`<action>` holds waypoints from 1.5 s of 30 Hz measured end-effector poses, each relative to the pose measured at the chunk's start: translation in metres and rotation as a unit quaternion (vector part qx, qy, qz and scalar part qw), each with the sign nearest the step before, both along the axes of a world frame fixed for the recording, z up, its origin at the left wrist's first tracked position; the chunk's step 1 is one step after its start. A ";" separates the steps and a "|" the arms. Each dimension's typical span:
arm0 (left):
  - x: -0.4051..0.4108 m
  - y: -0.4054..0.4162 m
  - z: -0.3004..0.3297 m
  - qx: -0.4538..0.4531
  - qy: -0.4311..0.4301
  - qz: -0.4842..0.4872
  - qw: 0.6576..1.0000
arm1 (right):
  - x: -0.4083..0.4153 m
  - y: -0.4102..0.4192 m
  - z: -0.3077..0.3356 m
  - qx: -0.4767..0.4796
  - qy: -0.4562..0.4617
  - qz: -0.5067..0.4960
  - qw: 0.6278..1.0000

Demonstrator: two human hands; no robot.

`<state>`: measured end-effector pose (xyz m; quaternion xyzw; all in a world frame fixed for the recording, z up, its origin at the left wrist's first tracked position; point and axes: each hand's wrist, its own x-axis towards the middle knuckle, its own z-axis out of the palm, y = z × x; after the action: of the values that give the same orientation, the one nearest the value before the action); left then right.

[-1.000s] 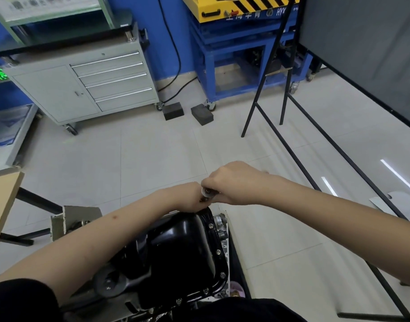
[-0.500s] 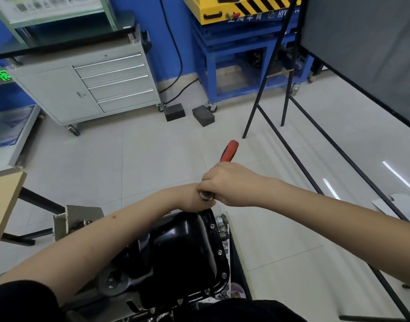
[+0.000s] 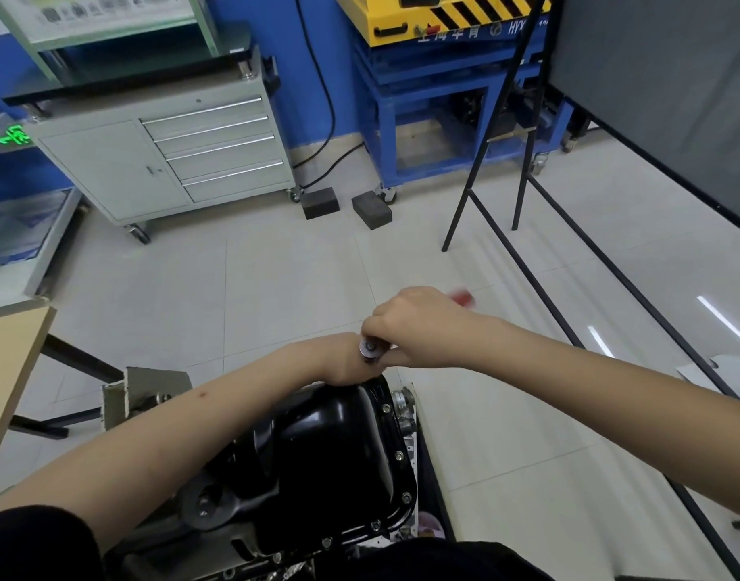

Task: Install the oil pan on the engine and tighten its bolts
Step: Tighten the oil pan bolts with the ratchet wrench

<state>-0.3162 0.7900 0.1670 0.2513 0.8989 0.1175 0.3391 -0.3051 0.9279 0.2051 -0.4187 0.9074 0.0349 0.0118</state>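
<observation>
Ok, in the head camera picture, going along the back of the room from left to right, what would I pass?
Grey drawer cabinet → two dark blocks on the floor → blue stand with the yellow machine on top → black metal frame → big dark panel.

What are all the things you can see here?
Oil pan: one, black, on the engine, bottom centre.
Bolts: several, silver, along the pan's right rim.
Ratchet: one, silver head, blurred red handle, at the pan's far edge.
Drawer cabinet: one, grey, far left.
Blocks: two, dark, on the floor.
Stand: one, blue, with yellow machine on top.
Frame: one, black, right.
Left hand: one, below the ratchet head, fingers hidden.
Right hand: one, grips the ratchet.
</observation>
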 end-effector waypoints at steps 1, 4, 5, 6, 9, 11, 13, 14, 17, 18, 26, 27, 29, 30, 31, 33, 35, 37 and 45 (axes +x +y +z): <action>0.001 -0.001 0.002 -0.020 0.013 0.001 1.000 | 0.000 -0.001 -0.001 -0.003 -0.008 -0.022 1.000; 0.002 -0.001 0.004 -0.076 0.110 0.020 0.991 | 0.002 -0.003 -0.004 -0.010 -0.038 -0.062 0.997; 0.002 0.000 0.003 -0.070 0.126 0.033 0.989 | 0.002 -0.003 -0.004 -0.013 -0.040 -0.063 0.997; 0.003 0.001 0.001 -0.055 0.125 0.047 0.990 | 0.001 -0.002 -0.004 -0.017 -0.041 -0.057 0.997; 0.003 -0.002 -0.004 -0.015 0.097 0.065 0.993 | 0.000 -0.001 -0.002 -0.007 -0.028 0.005 1.000; 0.003 -0.005 -0.005 -0.005 0.091 0.057 0.994 | -0.004 -0.001 0.000 0.001 -0.014 0.029 0.999; 0.001 -0.009 -0.004 -0.006 0.078 0.047 0.996 | -0.005 -0.004 0.003 0.002 -0.025 0.011 1.000; 0.001 -0.010 -0.003 -0.010 0.074 0.048 0.996 | -0.005 -0.005 0.003 0.001 -0.033 -0.001 0.999; 0.000 -0.013 0.000 -0.002 0.066 0.069 0.995 | -0.002 -0.004 0.001 0.006 -0.041 -0.024 0.999; 0.001 -0.012 0.000 0.009 0.067 0.070 0.995 | -0.003 -0.004 0.001 0.008 -0.037 -0.022 0.999; 0.002 -0.009 0.000 0.035 0.044 0.059 0.997 | -0.010 -0.003 0.001 0.027 -0.012 0.022 0.999; 0.002 -0.009 -0.001 0.037 0.047 0.063 0.996 | -0.008 -0.003 0.001 0.025 -0.022 0.005 0.999; 0.002 -0.008 -0.004 0.020 0.066 0.067 0.995 | -0.004 -0.003 0.000 0.030 -0.026 -0.021 0.999; 0.002 -0.007 -0.006 0.016 0.072 0.068 0.995 | -0.003 -0.003 0.000 0.029 -0.028 -0.031 0.999; 0.001 -0.007 -0.007 0.019 0.075 0.066 0.995 | -0.002 -0.003 -0.001 0.026 -0.030 -0.039 0.998; -0.001 -0.005 -0.009 0.026 0.083 0.040 0.995 | -0.003 -0.003 -0.001 0.023 -0.024 -0.031 0.999; -0.002 -0.005 -0.009 0.026 0.090 0.011 0.996 | -0.005 -0.004 0.001 0.035 0.013 0.015 0.999; -0.003 -0.005 -0.009 0.025 0.093 -0.004 0.995 | -0.007 -0.006 0.003 0.047 0.039 0.043 0.997; -0.005 -0.008 -0.011 -0.009 0.092 0.002 0.996 | -0.007 -0.005 0.003 0.029 -0.016 -0.043 0.999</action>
<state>-0.3212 0.7823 0.1564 0.2565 0.9277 0.0865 0.2572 -0.3122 0.9226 0.2079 -0.3795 0.9227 0.0542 0.0400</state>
